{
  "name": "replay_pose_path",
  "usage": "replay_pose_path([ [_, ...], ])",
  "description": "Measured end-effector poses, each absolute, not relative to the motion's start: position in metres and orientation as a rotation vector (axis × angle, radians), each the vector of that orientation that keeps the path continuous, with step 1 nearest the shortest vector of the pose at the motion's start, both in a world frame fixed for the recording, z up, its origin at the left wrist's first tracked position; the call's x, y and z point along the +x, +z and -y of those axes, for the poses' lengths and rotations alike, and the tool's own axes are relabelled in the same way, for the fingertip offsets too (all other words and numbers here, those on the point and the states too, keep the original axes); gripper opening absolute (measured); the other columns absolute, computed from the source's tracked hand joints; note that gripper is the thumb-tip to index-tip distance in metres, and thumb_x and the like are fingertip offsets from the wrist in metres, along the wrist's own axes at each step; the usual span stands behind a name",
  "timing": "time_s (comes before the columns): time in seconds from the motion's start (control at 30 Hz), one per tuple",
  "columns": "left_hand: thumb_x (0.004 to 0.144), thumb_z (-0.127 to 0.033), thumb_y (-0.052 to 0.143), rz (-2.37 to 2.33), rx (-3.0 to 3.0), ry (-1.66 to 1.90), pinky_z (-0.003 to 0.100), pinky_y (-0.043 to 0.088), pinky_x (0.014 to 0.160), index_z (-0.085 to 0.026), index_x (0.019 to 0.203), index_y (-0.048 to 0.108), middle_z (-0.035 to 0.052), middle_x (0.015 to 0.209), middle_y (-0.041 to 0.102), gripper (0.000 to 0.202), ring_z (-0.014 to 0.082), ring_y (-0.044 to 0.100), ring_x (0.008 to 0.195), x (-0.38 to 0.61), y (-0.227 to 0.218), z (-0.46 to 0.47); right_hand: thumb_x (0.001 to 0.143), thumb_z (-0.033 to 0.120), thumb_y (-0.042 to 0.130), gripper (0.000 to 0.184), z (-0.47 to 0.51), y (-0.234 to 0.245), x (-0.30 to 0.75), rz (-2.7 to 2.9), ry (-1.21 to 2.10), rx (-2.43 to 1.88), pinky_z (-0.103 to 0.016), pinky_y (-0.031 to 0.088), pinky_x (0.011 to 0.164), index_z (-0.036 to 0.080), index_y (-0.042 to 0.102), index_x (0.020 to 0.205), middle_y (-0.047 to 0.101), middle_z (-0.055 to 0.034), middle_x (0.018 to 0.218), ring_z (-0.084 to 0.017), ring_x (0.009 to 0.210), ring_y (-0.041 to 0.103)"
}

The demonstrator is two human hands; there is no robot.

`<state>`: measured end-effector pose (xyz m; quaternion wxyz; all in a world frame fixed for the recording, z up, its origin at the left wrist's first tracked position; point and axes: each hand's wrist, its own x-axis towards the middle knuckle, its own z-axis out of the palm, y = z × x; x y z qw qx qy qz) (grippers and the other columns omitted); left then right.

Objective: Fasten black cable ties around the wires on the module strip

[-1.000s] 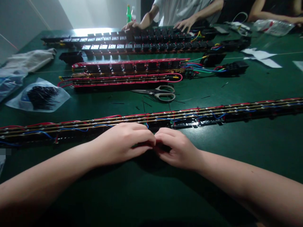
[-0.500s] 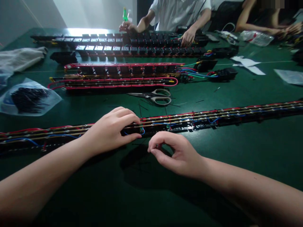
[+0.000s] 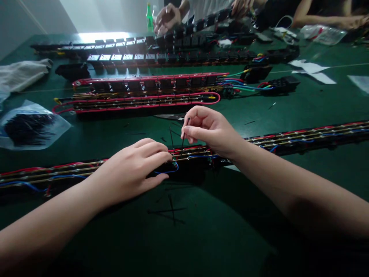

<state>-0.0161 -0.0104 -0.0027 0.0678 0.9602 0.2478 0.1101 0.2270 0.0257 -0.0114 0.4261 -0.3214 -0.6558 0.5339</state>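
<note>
A long black socket strip [image 3: 302,135] with brass rails and red and blue wires lies across the green table [image 3: 288,192]. My left hand [image 3: 135,169] grips the strip near its middle, fingers curled over the wiring. My right hand [image 3: 209,129] hovers just above the strip, thumb and fingers pinched on a thin black cable tie [image 3: 183,136] that hangs down to the rails. A few loose black ties [image 3: 168,209] lie on the table in front of the strip.
Scissors [image 3: 170,116] lie partly hidden behind my right hand. More wired strips [image 3: 144,90] lie beyond. A clear bag of black ties [image 3: 25,129] sits at left by a grey cloth [image 3: 21,75]. Other people's hands [image 3: 167,17] work at the far edge.
My right hand rose from the table in front of the strip to above it, now pinching a black tie. My left hand kept its hold on the strip.
</note>
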Motion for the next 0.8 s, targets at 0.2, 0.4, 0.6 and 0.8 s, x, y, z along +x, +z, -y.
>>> replay_pose_path([
  [0.2, 0.102, -0.027, 0.049, -0.647, 2.953, 0.257, 0.035, 0.055, 0.093, -0.02, 0.119, 0.061, 0.0062, 0.12, 0.068, 0.022, 0.0201, 0.064, 0.11, -0.021, 0.004, 0.009, 0.085, 0.01, 0.063, 0.012, -0.021, -0.01, 0.229, 1.669, 1.331, -0.847, -0.02, 0.046, 0.059, 0.017, 0.054, 0.087, 0.063, 0.0041, 0.075, -0.005, 0.064, 0.056],
  [0.4, 0.103, -0.031, 0.052, -0.675, 2.89, 0.456, 0.03, 0.054, 0.088, -0.019, 0.112, 0.063, 0.0021, 0.109, 0.072, 0.018, 0.0165, 0.068, 0.099, -0.022, -0.002, 0.003, 0.084, 0.009, 0.066, 0.012, -0.02, -0.008, 0.227, 1.708, 1.31, -0.868, -0.022, 0.045, 0.06, 0.016, 0.057, 0.086, 0.062, 0.0033, 0.077, -0.006, 0.066, 0.056],
  [0.6, 0.101, -0.025, 0.054, -0.798, 2.813, 0.588, 0.028, 0.053, 0.081, -0.019, 0.106, 0.065, 0.001, 0.101, 0.074, 0.013, 0.0157, 0.069, 0.091, -0.018, -0.006, 0.007, 0.084, 0.01, 0.067, 0.012, -0.021, -0.009, 0.226, 1.747, 1.305, -0.901, -0.024, 0.046, 0.063, 0.017, 0.057, 0.085, 0.062, 0.0035, 0.078, -0.008, 0.068, 0.058],
  [0.8, 0.094, -0.005, 0.05, -0.749, 2.871, 0.636, 0.029, 0.053, 0.086, -0.018, 0.107, 0.066, 0.0034, 0.109, 0.073, 0.025, 0.0169, 0.066, 0.098, -0.014, -0.008, 0.011, 0.082, 0.013, 0.069, 0.009, -0.022, -0.011, 0.226, 1.87, 1.267, -0.917, -0.025, 0.047, 0.064, 0.016, 0.061, 0.084, 0.063, 0.0022, 0.078, -0.01, 0.07, 0.059],
])
